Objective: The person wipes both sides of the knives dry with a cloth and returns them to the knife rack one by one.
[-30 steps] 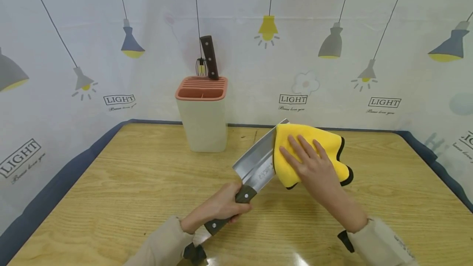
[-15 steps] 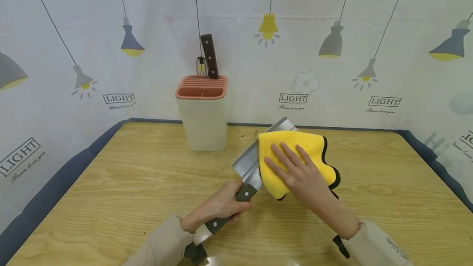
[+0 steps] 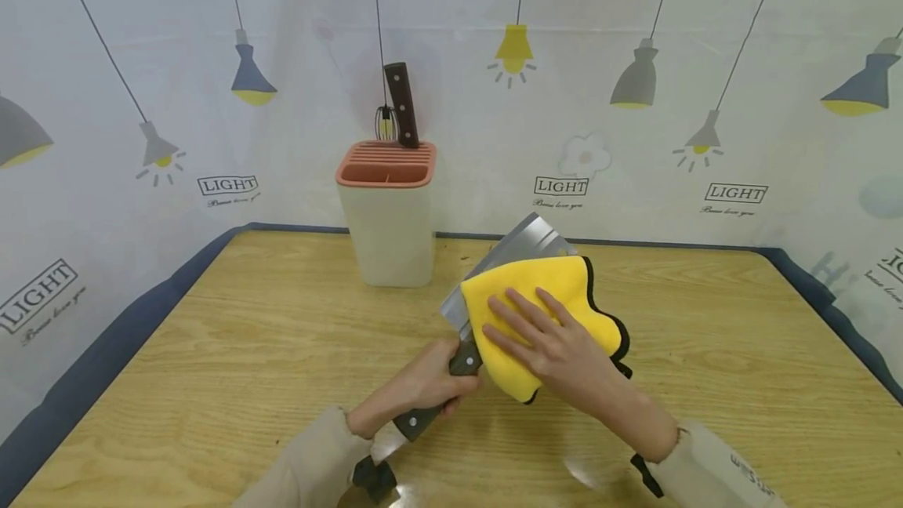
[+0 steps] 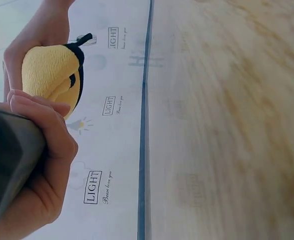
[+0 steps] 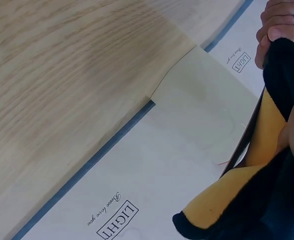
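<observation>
I judge the cleaver (image 3: 529, 240) stiff, heavy and best held by the handle (image 3: 465, 361) my left hand (image 3: 430, 379) grips; beyond it, my right hand (image 3: 549, 345) spreads fingers over likely soft cloth (image 3: 518, 279), thumb hidden.

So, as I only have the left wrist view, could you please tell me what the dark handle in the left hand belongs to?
Observer: The left hand holds a cleaver, its broad blade pointing away from the person.
Operator: Thank you; could you say where the yellow cloth lies?
Observer: In the head view, the cloth covers part of the blade, under the spread fingers of the right hand.
Operator: And is anything else standing on the table, please?
Observer: Yes, a pale block near the back of the table, with one dark-handled knife in it.
</observation>
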`<state>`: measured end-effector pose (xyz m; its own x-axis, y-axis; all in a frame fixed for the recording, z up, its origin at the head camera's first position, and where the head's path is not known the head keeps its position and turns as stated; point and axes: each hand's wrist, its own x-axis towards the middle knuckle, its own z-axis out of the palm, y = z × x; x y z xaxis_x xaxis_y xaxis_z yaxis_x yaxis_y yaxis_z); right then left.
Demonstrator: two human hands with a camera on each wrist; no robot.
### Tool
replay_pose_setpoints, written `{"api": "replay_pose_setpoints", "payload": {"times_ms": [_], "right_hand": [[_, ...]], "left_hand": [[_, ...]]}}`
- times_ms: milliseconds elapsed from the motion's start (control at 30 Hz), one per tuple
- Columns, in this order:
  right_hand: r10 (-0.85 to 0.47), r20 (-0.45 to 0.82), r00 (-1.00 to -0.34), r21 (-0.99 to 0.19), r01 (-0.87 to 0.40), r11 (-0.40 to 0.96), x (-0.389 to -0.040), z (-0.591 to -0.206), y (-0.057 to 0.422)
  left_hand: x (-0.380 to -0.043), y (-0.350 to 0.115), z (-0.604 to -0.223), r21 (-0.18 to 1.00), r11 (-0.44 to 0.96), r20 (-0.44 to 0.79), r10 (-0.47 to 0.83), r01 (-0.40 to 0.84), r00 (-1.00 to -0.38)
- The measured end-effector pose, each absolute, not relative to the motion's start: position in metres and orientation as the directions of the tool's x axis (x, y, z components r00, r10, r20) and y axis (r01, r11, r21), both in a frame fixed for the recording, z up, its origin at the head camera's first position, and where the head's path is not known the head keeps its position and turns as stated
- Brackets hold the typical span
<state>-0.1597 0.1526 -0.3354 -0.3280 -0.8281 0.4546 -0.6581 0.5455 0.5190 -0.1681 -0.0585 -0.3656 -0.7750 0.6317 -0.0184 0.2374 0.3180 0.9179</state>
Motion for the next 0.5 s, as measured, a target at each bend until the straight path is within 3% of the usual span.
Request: {"api": "replay_pose_setpoints", "payload": {"times_ms": [500], "right_hand": [[-0.872,0.416,-0.259,0.577,-0.666,0.473,-0.1632,-0.3306,0.1547]], "left_hand": [[-0.1681,-0.0563,-0.364,0.926,0.31,-0.021,0.609,0.214,-0.793]]}}
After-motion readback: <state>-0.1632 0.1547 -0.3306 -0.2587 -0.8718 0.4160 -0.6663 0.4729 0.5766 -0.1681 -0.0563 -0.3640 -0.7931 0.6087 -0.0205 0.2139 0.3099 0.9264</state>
